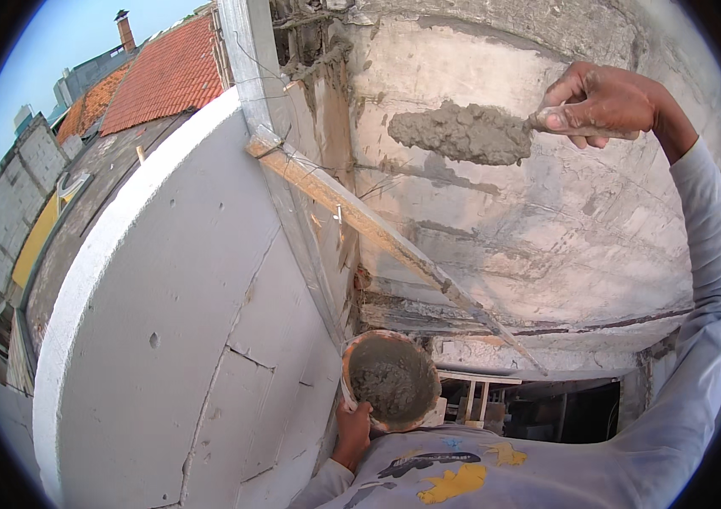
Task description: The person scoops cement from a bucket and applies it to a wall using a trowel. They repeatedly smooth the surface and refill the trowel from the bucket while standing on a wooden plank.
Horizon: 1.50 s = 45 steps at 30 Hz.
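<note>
Shirt (547, 475), mortar (462, 134) over hidden tool in right grip (595, 106)

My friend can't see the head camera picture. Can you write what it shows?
A person's right hand holds out a trowel heaped with gray mortar before a rough, patchy wall; the left hand holds a round bucket with more inside. A wooden beam slants across the middle, and a red-tiled roof shows at upper left.

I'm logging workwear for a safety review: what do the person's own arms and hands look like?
The right hand is ungloved; the right sleeve is long, pale grey and creased, with no print visible on it. The left hand is ungloved too; only a short stretch of its similarly pale left sleeve shows.
</note>
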Each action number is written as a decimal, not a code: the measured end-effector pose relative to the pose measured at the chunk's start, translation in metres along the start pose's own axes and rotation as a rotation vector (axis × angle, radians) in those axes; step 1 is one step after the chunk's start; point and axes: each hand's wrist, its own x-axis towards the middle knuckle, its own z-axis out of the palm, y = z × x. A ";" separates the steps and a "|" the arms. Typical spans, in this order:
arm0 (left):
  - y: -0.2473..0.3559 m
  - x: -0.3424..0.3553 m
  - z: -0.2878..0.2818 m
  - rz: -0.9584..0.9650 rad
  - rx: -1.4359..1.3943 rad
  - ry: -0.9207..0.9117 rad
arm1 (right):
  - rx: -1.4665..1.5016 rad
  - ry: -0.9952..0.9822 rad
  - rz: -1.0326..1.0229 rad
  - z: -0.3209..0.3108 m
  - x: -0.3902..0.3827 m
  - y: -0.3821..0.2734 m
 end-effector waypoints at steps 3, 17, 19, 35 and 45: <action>0.014 -0.017 -0.003 0.054 -0.019 0.099 | -0.147 0.090 0.189 -0.048 0.019 -0.071; -0.016 0.011 -0.019 0.219 0.204 -0.021 | -0.526 1.006 -0.102 -0.041 0.213 -0.062; -0.007 0.000 -0.020 0.161 0.211 -0.001 | -0.288 1.049 -0.176 -0.012 0.184 -0.038; 0.017 -0.037 0.055 0.276 0.409 -0.207 | -0.316 -0.293 -0.067 0.415 -0.089 0.028; 0.036 -0.061 0.078 0.245 0.456 -0.319 | 0.135 -0.445 -0.090 0.503 -0.103 0.056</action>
